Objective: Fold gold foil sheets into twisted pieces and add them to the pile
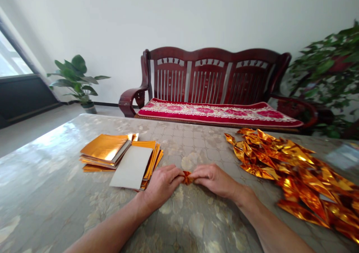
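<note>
As the left hand point(162, 182) pinches orange foil point(187, 177), right hand point(214, 178) pinching its opposite end.

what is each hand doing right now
Left hand: closed, pinching one end of the folded foil piece.
Right hand: closed, pinching its other end.

No text, label, brand, number or sign can be read.
</note>
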A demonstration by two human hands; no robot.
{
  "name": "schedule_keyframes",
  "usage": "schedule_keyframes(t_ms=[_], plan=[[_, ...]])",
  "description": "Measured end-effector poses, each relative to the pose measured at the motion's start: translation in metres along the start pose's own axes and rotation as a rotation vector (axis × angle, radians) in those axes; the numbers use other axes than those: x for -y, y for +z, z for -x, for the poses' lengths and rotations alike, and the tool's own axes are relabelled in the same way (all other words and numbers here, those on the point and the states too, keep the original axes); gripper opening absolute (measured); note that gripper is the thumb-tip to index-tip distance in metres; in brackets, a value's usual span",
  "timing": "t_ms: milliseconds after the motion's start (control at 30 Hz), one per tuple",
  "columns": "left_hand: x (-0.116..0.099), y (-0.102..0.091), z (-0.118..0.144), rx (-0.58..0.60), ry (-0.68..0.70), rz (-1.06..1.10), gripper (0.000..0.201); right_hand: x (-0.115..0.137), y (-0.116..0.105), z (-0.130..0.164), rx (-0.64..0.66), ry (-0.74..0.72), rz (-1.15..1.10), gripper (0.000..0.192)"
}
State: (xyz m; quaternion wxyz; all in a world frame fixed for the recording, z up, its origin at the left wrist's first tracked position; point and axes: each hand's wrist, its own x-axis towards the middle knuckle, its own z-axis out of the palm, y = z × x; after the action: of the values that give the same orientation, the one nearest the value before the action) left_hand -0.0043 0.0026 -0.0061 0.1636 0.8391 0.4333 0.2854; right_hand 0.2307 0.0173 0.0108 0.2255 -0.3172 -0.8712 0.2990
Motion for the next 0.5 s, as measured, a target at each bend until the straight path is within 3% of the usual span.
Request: schedule_keyframes(t_ms=[233,500], plan=[[-0.004,-0.002,-0.002,0.032,-0.104,0.217,0.014,0.0,0.004,0.002,-0.083,0.017,0.108,0.025],[-0.007,-0.02,-0.004,0.219,0.069,0.278,0.054,-0.006,0.001,0.003,-0.139,0.047,0.18,0.023]])
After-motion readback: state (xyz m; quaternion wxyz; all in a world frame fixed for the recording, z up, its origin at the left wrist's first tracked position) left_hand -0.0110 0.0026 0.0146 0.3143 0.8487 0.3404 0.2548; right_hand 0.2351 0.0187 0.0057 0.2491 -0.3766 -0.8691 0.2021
